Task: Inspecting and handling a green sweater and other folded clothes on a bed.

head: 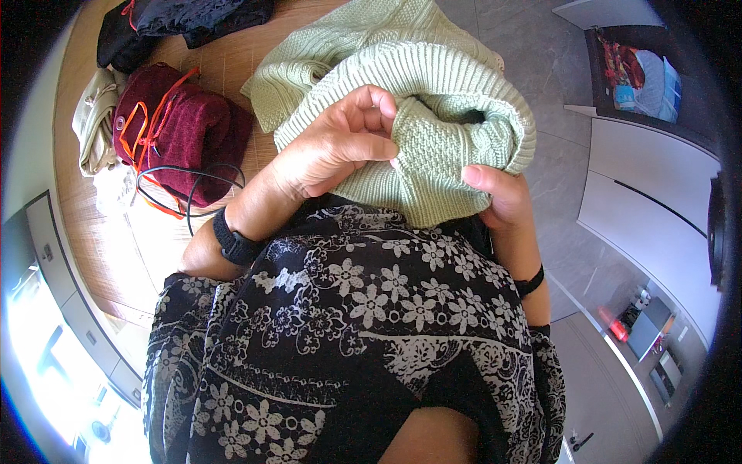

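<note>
A pale green knitted garment (429, 133) is bunched up in front of my body, its ribbed part curling round a dark opening. Thumb and fingertips of my left hand (345, 136) pinch a fold of the textured knit. On the other side, my right hand (507, 197) grips the same garment, thumb on top and the other fingers hidden beneath. More of the green knit spreads away from me, partly over the wooden surface. Black bands circle both of my wrists.
On the wooden surface (255, 87) to the left sit a folded burgundy garment (214, 122) with orange cords, a black cable (194, 174), a folded beige cloth (95, 127) and dark clothing (203, 20). An open cabinet compartment (643, 75) holding packed items is at the right.
</note>
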